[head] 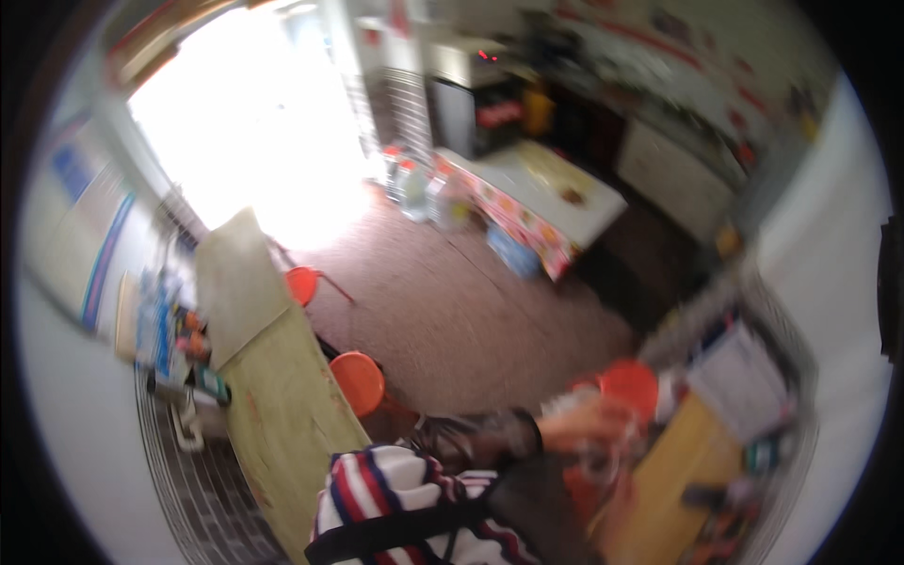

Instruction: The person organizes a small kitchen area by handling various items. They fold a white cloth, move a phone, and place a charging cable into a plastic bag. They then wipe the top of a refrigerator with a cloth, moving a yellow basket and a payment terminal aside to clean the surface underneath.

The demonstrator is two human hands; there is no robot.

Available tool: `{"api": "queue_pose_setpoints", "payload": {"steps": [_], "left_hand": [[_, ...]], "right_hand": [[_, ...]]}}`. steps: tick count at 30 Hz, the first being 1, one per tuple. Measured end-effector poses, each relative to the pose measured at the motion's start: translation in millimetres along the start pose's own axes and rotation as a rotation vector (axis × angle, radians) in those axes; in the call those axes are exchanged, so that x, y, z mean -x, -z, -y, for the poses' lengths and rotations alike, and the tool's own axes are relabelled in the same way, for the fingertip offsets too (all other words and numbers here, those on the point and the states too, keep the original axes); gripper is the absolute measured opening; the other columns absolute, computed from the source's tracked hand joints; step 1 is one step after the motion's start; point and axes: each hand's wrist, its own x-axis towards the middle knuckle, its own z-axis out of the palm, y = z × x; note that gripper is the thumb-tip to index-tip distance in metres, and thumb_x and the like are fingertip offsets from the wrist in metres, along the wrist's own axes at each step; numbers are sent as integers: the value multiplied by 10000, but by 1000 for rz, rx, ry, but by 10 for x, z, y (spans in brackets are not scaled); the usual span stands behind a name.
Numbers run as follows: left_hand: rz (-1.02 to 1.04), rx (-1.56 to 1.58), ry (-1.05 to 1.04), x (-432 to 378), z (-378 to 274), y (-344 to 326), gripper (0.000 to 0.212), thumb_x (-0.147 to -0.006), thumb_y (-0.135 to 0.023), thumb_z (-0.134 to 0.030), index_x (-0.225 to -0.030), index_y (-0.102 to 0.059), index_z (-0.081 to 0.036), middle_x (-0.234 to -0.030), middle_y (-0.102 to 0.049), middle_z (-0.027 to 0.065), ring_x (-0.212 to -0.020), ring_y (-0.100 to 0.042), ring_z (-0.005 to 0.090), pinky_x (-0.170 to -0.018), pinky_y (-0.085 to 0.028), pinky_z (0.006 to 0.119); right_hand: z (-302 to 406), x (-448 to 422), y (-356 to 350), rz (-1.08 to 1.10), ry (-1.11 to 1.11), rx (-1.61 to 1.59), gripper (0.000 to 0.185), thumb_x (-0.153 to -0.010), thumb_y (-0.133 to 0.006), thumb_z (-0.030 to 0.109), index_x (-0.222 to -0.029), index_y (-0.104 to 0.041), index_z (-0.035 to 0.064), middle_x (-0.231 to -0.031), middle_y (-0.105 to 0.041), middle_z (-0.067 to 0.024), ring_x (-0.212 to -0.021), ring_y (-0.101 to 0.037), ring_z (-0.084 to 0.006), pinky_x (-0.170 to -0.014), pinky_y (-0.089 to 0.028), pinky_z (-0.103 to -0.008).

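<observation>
My left hand (590,425) reaches out from a dark sleeve at the lower right, over a blurred clear and red item (600,462). Lower down, my right hand (618,512) is a blur beside the edge of a yellowish wooden table (678,466). Motion blur hides the fingers of both hands, and I cannot tell whether either one grips the item. Just beyond my left hand is a round red stool seat or lid (628,387).
A long worn table (282,395) runs along the left, with an orange stool (357,383) and a red stool (302,284) beside it. Large clear bottles (415,191) stand by a white-topped table (558,191). A white box-like object (741,381) lies at the right.
</observation>
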Motion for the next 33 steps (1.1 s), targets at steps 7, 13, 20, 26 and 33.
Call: {"api": "queue_pose_setpoints", "payload": {"steps": [7, 13, 20, 26, 33], "left_hand": [[-173, -124, 59, -114, 17, -73, 319, -885, -574, -87, -1192, -540, -6, -1045, -611, 75, -833, -596, 129, -659, -518, 256], [-211, -87, -7, -108, 64, 121, 307, -908, -575, -88, -1202, -549, -4, -1041, -632, 72, -839, -605, 120, -645, -507, 245], [-192, -359, 249, -187, 501, 85, 317, -891, -578, -73, -1197, -545, 3, -1031, -644, 68, -828, -603, 92, -655, -482, 212], [-138, -337, 273, -283, 833, -283, 313, -866, -590, -42, -1171, -550, 12, -1002, -657, 56, -844, -627, 100, -682, -496, 222], [-25, -494, 313, -296, 813, -314, 197, -859, -621, -60, -1042, -593, 5, -930, -646, 41, -797, -608, 93, -701, -490, 233]], "right_hand": [[92, -297, -255, -166, 390, 422, 307, -828, -688, 156, -1078, -594, 5, -886, -627, -114, -797, -611, -193, -695, -488, -311], [297, -119, 145, -286, 157, 236, 212, -872, -641, 202, -781, -637, 10, -634, -601, -60, -598, -575, -163, -587, -443, -292], [558, 162, 178, -18, 238, -407, 123, -937, -533, 92, -966, -607, -2, -934, -631, -54, -828, -596, -104, -713, -487, -245], [721, 252, -16, -24, 566, -66, 294, -879, -486, -58, -1155, -566, 1, -1207, -555, -66, -992, -564, -136, -843, -458, -255], [520, 233, 90, 39, 528, -30, 236, -803, -551, -79, -1016, -602, 8, -975, -496, -42, -822, -454, -128, -745, -404, -263]]}}
